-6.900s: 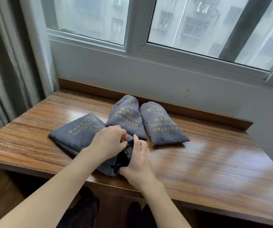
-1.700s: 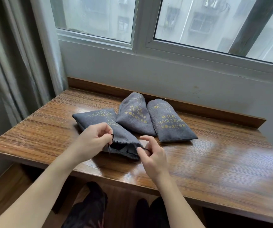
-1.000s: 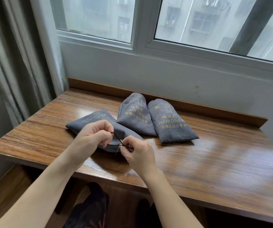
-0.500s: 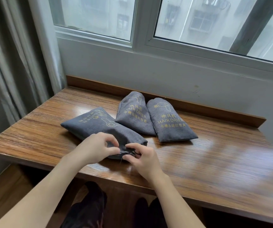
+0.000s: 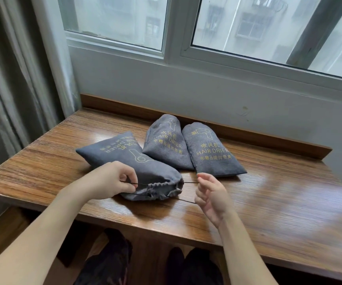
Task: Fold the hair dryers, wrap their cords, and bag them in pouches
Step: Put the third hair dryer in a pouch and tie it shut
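left hand (image 5: 109,182): fingers pinched on black drawstring (image 5: 140,184) | near pouch (image 5: 137,167): lying on counter (image 5: 269,202), mouth gathered between the hands | right hand (image 5: 212,197): fingers loosely spread, drawstring's right end reaching its fingertips, grip unclear | two filled pouches (image 5: 188,149) behind

Soft grey daylight comes through the window (image 5: 207,27), glaring off the glossy table (image 5: 279,202). The right hand (image 5: 211,194) blurs slightly; edges bow outward.
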Demonstrator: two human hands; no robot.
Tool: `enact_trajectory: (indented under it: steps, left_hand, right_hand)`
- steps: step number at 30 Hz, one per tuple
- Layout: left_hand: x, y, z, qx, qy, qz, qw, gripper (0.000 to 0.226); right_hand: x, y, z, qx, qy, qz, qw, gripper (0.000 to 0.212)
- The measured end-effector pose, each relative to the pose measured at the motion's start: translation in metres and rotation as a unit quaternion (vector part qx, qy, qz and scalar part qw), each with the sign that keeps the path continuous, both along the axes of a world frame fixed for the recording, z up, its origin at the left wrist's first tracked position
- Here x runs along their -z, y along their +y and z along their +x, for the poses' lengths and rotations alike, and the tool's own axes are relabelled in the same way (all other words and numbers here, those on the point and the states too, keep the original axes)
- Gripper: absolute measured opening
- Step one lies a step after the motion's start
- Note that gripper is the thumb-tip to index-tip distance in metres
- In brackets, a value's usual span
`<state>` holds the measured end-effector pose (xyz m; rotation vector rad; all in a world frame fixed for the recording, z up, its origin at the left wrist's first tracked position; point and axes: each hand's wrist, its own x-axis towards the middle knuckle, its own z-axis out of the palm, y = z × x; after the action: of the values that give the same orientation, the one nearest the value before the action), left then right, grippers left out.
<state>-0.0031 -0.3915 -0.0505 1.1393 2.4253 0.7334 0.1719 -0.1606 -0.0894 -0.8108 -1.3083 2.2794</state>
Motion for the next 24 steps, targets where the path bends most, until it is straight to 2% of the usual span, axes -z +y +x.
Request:
enact_trajectory:
  steps: [2,4,6,8,10,12,13,15,17,18,22,24]
  left_hand:
    - [0.0,0.004,0.0,0.006,-0.008,0.049,0.999,0.011]
    - [0.0,0.013,0.002,-0.027,-0.019,0.164,0.986,0.018]
    - [-0.002,0.021,0.009,-0.062,-0.105,0.284,0.951,0.039]
    - [0.001,0.031,0.017,-0.038,-0.226,0.37,0.9,0.052]
    - [0.008,0.044,0.025,0.028,-0.244,0.403,0.882,0.056]
    - [0.01,0.058,0.032,0.074,-0.183,0.373,0.906,0.055]
    - [0.009,0.067,0.034,0.09,-0.128,0.324,0.933,0.052]
    - [0.009,0.083,0.033,0.141,-0.031,0.169,0.975,0.059]
    - [0.011,0.093,0.032,0.184,0.038,0.033,0.982,0.074]
    - [0.013,0.097,0.03,0.194,0.071,-0.001,0.978,0.081]
    - [0.022,0.1,0.022,0.161,0.138,0.02,0.977,0.088]
    - [0.028,0.096,0.022,0.162,0.208,0.001,0.965,0.073]
  right_hand:
    - [0.002,-0.006,-0.003,-0.053,-0.061,0.081,0.993,0.01]
    - [0.004,-0.012,-0.009,-0.101,-0.131,0.193,0.967,0.006]
    - [0.004,-0.017,-0.012,-0.167,-0.18,0.274,0.93,0.016]
    - [0.004,-0.022,-0.013,-0.223,-0.162,0.272,0.922,0.028]
    - [0.004,-0.026,-0.014,-0.227,-0.109,0.213,0.944,0.031]
    - [0.005,-0.029,-0.017,-0.209,-0.072,0.167,0.961,0.031]
    - [0.006,-0.03,-0.017,-0.206,-0.055,0.149,0.966,0.03]
    - [0.008,-0.031,-0.018,-0.204,-0.025,0.114,0.972,0.027]
    - [0.009,-0.028,-0.017,-0.195,-0.011,0.103,0.975,0.026]
    - [0.011,-0.026,-0.015,-0.182,-0.009,0.102,0.978,0.025]
    - [0.016,-0.011,-0.012,-0.12,-0.037,0.13,0.984,0.03]
    - [0.017,-0.005,-0.011,-0.069,-0.052,0.139,0.987,0.031]
